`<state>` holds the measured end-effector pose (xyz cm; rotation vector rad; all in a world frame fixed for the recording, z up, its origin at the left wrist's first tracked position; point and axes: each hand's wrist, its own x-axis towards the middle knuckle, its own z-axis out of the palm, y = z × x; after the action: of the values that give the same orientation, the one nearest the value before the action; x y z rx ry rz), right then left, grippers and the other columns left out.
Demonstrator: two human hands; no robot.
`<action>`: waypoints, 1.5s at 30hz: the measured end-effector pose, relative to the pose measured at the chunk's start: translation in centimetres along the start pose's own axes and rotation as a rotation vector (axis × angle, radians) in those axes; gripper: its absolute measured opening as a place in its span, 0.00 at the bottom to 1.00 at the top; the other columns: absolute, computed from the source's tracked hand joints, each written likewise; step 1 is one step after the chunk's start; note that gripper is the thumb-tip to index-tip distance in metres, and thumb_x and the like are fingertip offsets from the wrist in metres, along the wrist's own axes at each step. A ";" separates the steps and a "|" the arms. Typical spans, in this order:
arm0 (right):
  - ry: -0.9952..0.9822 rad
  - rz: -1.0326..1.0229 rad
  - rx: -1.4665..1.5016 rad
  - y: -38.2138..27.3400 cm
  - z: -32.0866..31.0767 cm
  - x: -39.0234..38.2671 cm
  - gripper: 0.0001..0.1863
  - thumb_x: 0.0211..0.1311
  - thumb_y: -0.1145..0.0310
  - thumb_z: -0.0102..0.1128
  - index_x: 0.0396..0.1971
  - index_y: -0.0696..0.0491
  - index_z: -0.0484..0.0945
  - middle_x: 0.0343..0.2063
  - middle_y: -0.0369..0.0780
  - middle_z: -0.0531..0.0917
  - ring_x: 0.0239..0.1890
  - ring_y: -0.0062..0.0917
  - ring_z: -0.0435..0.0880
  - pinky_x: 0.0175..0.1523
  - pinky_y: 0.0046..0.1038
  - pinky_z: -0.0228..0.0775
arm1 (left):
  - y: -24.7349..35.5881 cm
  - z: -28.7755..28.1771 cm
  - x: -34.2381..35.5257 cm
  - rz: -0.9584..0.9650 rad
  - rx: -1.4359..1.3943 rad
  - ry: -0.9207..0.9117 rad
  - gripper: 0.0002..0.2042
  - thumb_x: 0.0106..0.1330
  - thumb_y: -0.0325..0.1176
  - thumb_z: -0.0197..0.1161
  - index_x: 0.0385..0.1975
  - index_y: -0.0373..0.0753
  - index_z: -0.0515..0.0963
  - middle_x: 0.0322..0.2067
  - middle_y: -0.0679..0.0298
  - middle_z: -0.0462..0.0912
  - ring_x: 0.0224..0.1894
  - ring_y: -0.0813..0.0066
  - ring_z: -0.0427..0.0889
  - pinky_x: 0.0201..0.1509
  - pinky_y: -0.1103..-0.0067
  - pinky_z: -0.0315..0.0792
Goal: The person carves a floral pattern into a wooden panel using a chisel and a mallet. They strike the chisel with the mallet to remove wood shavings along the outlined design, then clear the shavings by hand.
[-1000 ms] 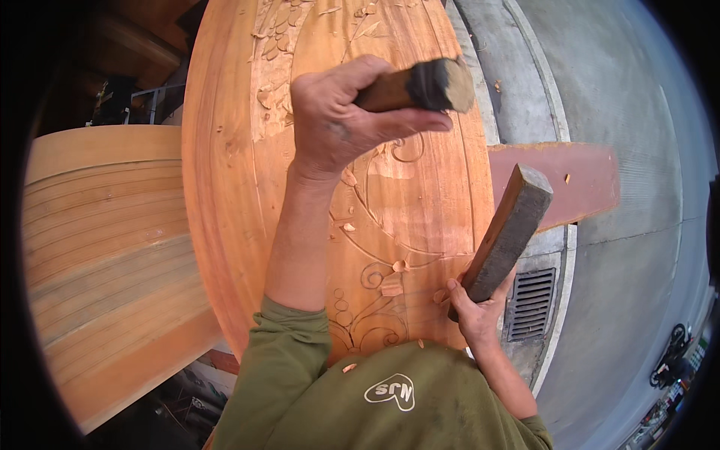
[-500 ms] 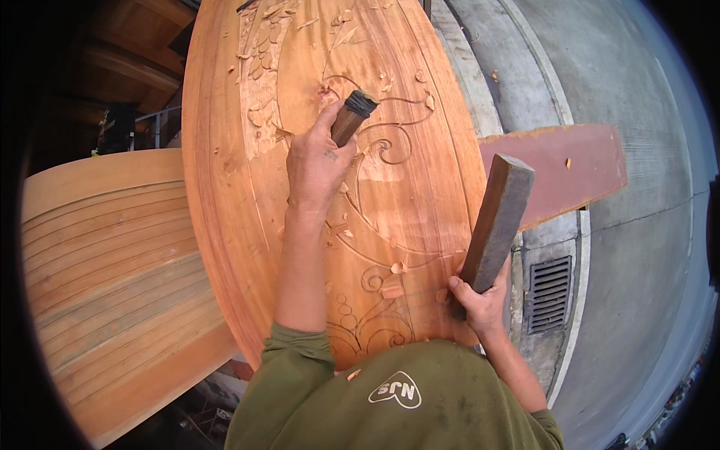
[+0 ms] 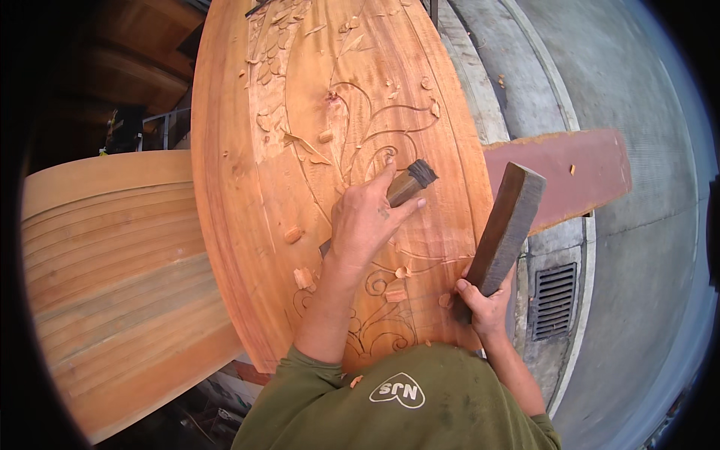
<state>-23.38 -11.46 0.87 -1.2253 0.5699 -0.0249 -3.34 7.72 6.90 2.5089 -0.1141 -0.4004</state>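
Note:
My left hand (image 3: 364,221) is over the middle of the carved wooden panel (image 3: 232,187), its index finger and thumb stretched out. A carving chisel lies across the palm; its wooden handle with a black-banded end (image 3: 421,173) sticks out between thumb and index finger. A short dark piece of the chisel shows on the hand's other side; the rest is hidden. At the panel's right edge, my right hand (image 3: 487,304) is wrapped round the lower end of a long, dark, squared wooden mallet (image 3: 510,225), tilted upward. Drawn scrolls and cut grooves run round my left hand.
Wood shavings (image 3: 307,150) lie scattered over the panel, thickest around the leaf carving at upper left. Grooved wooden boards (image 3: 112,262) are on the left. A reddish board (image 3: 570,180) juts out under the panel at right, above concrete with a metal drain grate (image 3: 555,300).
My left hand has moved toward me and to the right with the chisel, which is now tipped lower, and its index finger has straightened. My right hand and the mallet have barely moved.

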 end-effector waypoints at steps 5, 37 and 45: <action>-0.018 0.008 0.036 0.1 0.1 0.0 0.37 0.62 0.75 0.78 0.67 0.52 0.64 0.42 0.37 0.82 0.39 0.21 0.85 0.44 0.28 0.82 | -0.8 -2.7 2.8 0.171 -0.553 0.392 0.24 0.78 0.51 0.73 0.55 0.31 0.86 0.32 0.60 0.89 0.28 0.69 0.89 0.36 0.69 0.83; -0.006 -0.129 -0.157 -3.7 0.8 1.3 0.39 0.60 0.75 0.79 0.69 0.54 0.67 0.41 0.37 0.83 0.40 0.21 0.85 0.46 0.27 0.81 | 0.8 -0.6 10.4 0.514 -1.127 0.805 0.12 0.79 0.33 0.72 0.46 0.41 0.73 0.27 0.67 0.79 0.22 0.81 0.75 0.23 0.78 0.73; -0.233 -0.727 0.033 -23.4 10.7 11.9 0.23 0.66 0.72 0.73 0.59 0.61 0.80 0.37 0.39 0.86 0.37 0.25 0.88 0.44 0.32 0.84 | 0.1 -0.4 11.7 0.482 -0.989 0.782 0.13 0.76 0.28 0.75 0.47 0.40 0.73 0.27 0.69 0.79 0.21 0.84 0.74 0.23 0.81 0.72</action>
<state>-1.97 -14.20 19.34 -1.3252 -0.0989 -0.4950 7.89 5.86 4.21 1.4326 -0.1518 0.5988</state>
